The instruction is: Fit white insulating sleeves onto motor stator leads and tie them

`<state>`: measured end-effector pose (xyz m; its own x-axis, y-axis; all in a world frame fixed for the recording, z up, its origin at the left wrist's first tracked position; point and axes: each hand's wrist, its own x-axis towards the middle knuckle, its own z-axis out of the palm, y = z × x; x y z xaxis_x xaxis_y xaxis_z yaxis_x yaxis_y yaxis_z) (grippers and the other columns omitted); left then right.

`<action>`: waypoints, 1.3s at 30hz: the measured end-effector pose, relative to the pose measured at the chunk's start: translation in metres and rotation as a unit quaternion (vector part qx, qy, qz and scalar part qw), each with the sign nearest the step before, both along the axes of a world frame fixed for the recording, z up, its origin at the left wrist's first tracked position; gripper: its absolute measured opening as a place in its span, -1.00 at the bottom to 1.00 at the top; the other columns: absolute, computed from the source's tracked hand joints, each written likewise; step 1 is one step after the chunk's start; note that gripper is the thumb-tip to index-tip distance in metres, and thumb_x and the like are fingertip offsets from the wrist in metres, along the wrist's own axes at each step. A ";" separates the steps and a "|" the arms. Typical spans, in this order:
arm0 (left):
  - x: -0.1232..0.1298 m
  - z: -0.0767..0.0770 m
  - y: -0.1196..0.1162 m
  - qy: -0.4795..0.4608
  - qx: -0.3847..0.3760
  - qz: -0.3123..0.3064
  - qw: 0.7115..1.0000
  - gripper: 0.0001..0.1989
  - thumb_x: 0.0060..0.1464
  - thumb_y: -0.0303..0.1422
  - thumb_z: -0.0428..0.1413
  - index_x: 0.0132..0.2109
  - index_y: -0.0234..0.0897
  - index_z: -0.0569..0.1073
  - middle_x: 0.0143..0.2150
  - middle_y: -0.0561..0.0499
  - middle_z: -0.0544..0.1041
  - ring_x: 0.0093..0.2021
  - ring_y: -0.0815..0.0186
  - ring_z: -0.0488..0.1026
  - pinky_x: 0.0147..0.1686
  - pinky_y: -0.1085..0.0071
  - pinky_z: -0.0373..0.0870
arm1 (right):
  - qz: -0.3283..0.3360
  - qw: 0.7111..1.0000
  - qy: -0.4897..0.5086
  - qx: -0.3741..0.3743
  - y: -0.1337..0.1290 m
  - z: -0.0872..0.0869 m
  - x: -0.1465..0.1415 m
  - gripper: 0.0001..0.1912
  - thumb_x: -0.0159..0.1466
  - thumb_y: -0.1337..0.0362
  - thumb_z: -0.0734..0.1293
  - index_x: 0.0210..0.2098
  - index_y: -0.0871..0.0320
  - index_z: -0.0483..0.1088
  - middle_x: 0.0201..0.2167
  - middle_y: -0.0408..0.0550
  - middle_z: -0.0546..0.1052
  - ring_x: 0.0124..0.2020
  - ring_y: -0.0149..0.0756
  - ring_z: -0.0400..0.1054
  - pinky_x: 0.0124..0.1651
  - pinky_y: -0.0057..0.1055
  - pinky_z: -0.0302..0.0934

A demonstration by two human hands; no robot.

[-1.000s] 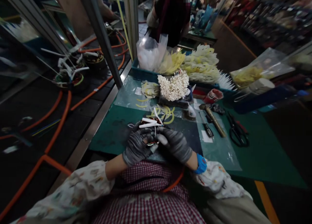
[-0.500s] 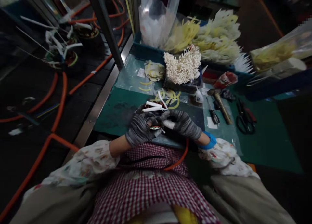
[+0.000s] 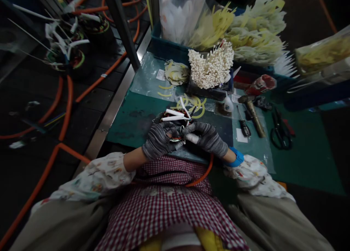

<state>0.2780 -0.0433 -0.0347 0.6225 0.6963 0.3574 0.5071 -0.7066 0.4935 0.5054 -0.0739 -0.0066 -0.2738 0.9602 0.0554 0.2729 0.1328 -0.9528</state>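
Observation:
A motor stator (image 3: 175, 139) with dark windings sits at the table's near edge, between my gloved hands. White sleeved leads (image 3: 175, 117) stick out over its top. My left hand (image 3: 160, 138), in a grey striped glove, grips the stator's left side with the thumb near its front rim. On the other side, the fingers of my right hand (image 3: 206, 138) pinch together at the stator's right edge, by a thin white string or lead. What exactly they pinch is too small to make out. Curved yellow sleeves (image 3: 195, 105) lie just behind the stator.
Behind stand a bundle of white-tipped sticks (image 3: 210, 67) and a bin (image 3: 169, 47) of pale sleeves. To the right lie a screwdriver (image 3: 244, 125), a hammer (image 3: 255, 116) and scissors (image 3: 280, 130). Orange hoses (image 3: 65, 112) and more stators (image 3: 67, 59) are at the left.
The view has shifted slightly, so the table items sit farther right. Both hands stay on the stator. A small thin white loop now shows by my right fingertips.

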 end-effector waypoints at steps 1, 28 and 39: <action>0.000 0.001 0.000 0.002 -0.008 0.001 1.000 -0.75 0.22 -0.11 0.23 -0.10 -0.16 0.61 -0.12 -0.02 0.71 0.00 0.11 0.64 0.41 -0.08 0.26 | 0.007 1.000 -0.002 0.006 0.000 -0.001 0.001 -0.83 0.34 0.14 0.46 -0.19 0.11 0.60 -0.25 -0.04 0.69 -0.24 -0.24 0.56 -0.09 -0.24 0.48; -0.011 -0.006 0.003 0.079 0.037 -0.028 0.996 -0.78 0.25 -0.05 0.24 -0.14 -0.06 0.64 -0.01 0.02 0.70 0.17 0.06 0.54 0.51 -0.23 0.02 | -0.094 0.963 -0.101 0.233 0.052 -0.002 -0.025 -0.80 0.49 0.23 0.21 -0.02 0.04 0.46 -0.07 0.03 0.58 0.01 -0.14 0.49 0.24 -0.06 0.41; -0.053 0.038 0.018 0.204 0.309 -0.146 0.917 -0.67 0.39 -0.48 0.06 0.15 -0.10 0.59 0.03 0.01 0.69 -0.02 0.19 0.61 -0.13 0.34 0.56 | 0.002 0.965 -0.233 0.121 0.057 -0.016 -0.010 -0.34 0.31 0.23 0.39 0.38 0.18 0.33 0.23 0.21 0.55 0.20 0.12 0.48 0.33 0.16 0.34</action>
<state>0.2251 -0.0257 0.0032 0.9198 0.2213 0.3240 0.3051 -0.9227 -0.2359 0.4957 -0.0168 -0.0229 -0.3272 0.9334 0.1472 0.6637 0.3379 -0.6673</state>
